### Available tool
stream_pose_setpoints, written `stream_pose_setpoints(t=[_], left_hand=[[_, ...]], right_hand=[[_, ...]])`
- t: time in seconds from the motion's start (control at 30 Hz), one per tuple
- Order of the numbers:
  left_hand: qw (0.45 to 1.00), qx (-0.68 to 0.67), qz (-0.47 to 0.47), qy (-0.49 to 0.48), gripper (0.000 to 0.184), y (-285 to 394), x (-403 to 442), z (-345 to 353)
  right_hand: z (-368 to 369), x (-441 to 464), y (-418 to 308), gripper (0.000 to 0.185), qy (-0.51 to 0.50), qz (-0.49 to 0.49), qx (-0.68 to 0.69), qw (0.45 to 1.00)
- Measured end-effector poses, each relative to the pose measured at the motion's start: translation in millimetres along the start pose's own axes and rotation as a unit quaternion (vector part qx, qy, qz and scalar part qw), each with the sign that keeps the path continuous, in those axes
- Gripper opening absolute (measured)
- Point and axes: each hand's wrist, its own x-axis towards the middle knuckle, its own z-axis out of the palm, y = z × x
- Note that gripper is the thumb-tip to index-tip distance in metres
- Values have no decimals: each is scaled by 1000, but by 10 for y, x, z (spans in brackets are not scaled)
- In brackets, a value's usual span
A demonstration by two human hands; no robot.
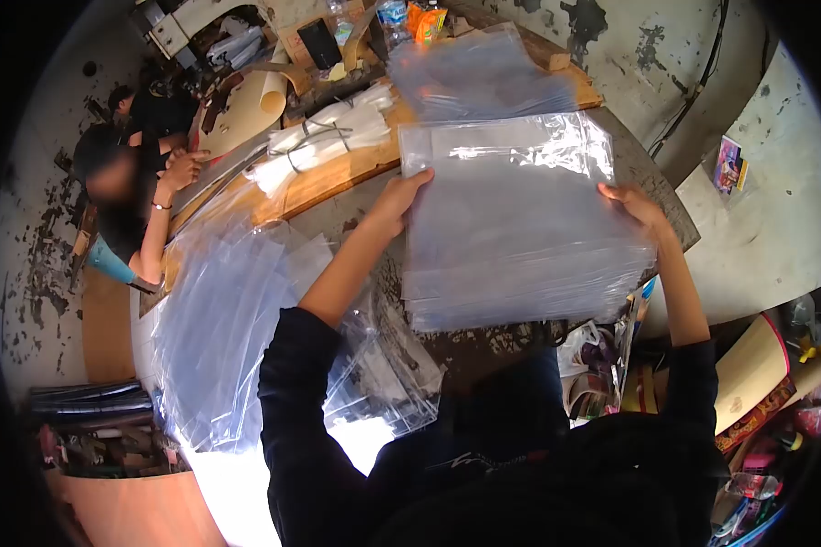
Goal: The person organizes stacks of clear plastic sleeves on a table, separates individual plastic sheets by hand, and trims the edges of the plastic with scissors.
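Observation:
A thick stack of clear plastic sheets (520, 210) lies in front of me, its lower edges slightly fanned out. My left hand (400, 198) grips the stack's left edge, thumb on top and the other fingers mostly hidden. On the opposite side, my right hand (639, 206) is closed on the right edge, with part of the hand behind the plastic. Just beyond sits another pile of clear sheets (483, 73). To the left of my forearm, a large loose heap of plastic sheets (223, 337) spreads over the work surface.
Tied bundles of white plastic (324, 137) rest on a wooden board (360, 171). A co-worker (123, 196) sits at the left near a rolled tan sheet (246, 105). A bottle (393, 18) and an orange packet (425, 22) stand at the back. Clutter fills the lower right.

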Motion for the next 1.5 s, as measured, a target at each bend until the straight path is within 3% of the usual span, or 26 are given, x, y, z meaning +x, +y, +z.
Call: stream_pose_setpoints(t=[0.13, 0.2, 0.3, 0.33, 0.37, 0.43, 0.47, 0.53, 0.7, 0.73, 0.77, 0.83, 0.9, 0.97, 1.03, 1.07, 1.13, 1.17, 1.23, 1.27, 1.33, 1.4, 1.47, 1.5], left_hand=[[998, -32, 37, -47, 52, -20, -150, -73], [997, -53, 31, -47, 53, -122, -338, -111], [997, -67, 18, -31, 52, -154, -749, 100], [998, -58, 7, -18, 52, -157, -876, 183], [998, -58, 3, -16, 52, -115, -881, 183], [988, -104, -74, -90, 54, 32, -800, 177], [988, -102, -76, -92, 54, 22, -829, 241], [1000, -18, 9, 14, 54, -16, -862, 403], [996, 43, 71, -35, 51, -314, -510, -1], [991, 84, 97, -42, 50, -338, -437, -87], [990, 86, 102, -41, 50, -288, -472, -111], [965, 192, 168, 64, 46, -166, -638, -107], [968, 164, 182, 46, 41, -135, -656, -136], [969, 141, 200, 25, 38, -74, -668, -172], [924, 321, 205, 10, 29, -2, -705, -230], [924, 322, 205, 10, 29, 36, -757, -255], [835, 462, 298, -20, 24, 150, -912, -299], [837, 459, 297, -20, 24, 255, -1014, -311], [789, 553, 216, -160, 23, 450, -1230, -308], [792, 549, 213, -160, 23, 462, -1254, -307], [724, 548, 289, -303, 24, 464, -1290, -305], [730, 537, 298, -300, 25, 441, -1336, -224], [734, 527, 309, -297, 28, 446, -1387, -126], [727, 561, 296, -262, 29, 453, -1419, -81]], right_hand=[[-62, -87, 38, 58, -24, -32, 130, 991], [-106, -395, -13, 81, -97, 9, 263, 960], [200, -660, 79, 89, -42, -35, 390, 919], [229, -673, 94, 78, 17, -37, 324, 945], [247, -692, 48, 78, 16, -33, 325, 945], [256, -697, -202, 65, 50, -33, 215, 975], [38, -493, -115, 55, -38, -14, 244, 969], [-44, -365, -56, 53, -20, -21, 192, 981], [-259, -150, 99, 48, 65, -119, 77, 988], [-142, -292, -88, 48, 227, -198, -59, 952], [15, -463, -278, 49, 379, -265, -190, 866], [569, -900, -677, 57, 328, -393, -263, 818], [1083, -1128, -819, 55, 127, -535, -387, 741], [1571, -1219, -760, 61, 37, -560, -437, 703], [1804, -1124, -672, 56, 17, -553, -442, 706], [1863, -1082, -639, 50, -7, -546, -449, 707], [1831, -971, -619, 47, -42, -539, -434, 721], [1805, -920, -620, 44, -79, -530, -420, 733], [1786, -874, -612, 42, -50, -512, -422, 746], [1780, -859, -601, 42, -15, -497, -421, 759], [1832, -886, -685, 41, 15, -505, -383, 774], [1870, -911, -687, 41, 52, -514, -344, 784], [1877, -932, -660, 37, 102, -571, -373, 724], [1855, -928, -634, 37, 102, -570, -373, 725]])
